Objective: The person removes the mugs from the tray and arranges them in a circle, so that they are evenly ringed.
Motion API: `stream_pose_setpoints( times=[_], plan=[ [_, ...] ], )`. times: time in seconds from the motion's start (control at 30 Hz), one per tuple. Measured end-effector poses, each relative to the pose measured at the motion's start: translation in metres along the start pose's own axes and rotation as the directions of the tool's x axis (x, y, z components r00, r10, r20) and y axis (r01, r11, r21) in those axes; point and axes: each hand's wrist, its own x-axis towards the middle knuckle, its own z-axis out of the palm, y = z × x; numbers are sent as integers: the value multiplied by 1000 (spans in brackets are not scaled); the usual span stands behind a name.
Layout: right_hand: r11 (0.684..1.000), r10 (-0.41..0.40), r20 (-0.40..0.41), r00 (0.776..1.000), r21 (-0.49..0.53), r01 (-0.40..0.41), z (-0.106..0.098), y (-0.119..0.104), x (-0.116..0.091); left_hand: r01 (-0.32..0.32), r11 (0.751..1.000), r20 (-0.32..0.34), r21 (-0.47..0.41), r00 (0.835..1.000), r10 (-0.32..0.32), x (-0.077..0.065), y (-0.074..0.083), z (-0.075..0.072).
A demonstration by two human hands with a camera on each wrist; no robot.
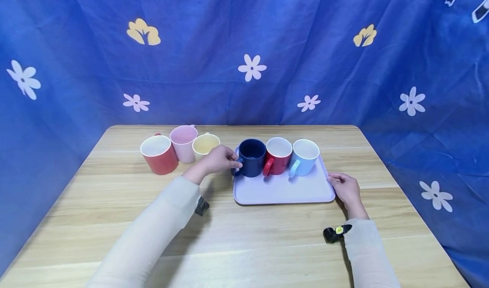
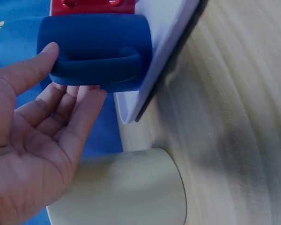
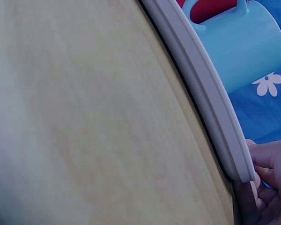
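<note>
A pale left sleeve (image 1: 153, 233) lay nearest the camera, reaching toward the left side of the tray (image 1: 284, 192), where the left hand (image 1: 217, 163) pinched the handle (image 2: 98, 70) of a dark blue mug (image 1: 253, 165) between thumb and fingers, the mug upright on the tray's left end. Beside it, along the tray's far half, stood a red mug (image 1: 280, 163) and a light blue mug (image 1: 305, 163), while the right hand (image 1: 345, 190) pinched the tray's right rim between thumb and fingers. Left of the tray, a yellow mug (image 1: 206, 145), a pink mug (image 1: 185, 147) and a larger red-and-white mug (image 1: 162, 160) stood on the wooden table (image 1: 259, 241).
</note>
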Motion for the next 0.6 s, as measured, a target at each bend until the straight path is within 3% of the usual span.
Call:
stream_pose_setpoints(
  times=[0.33,0.6],
  plan=[
    [1000,-9,-7,1000,-17,9,0,1,0,103,991,32,-88,994,-100,-1,7,-2],
    [1000,-2,1,1000,-2,2,0,3,0,88,989,95,-120,992,-77,-6,8,-8]
  ],
)
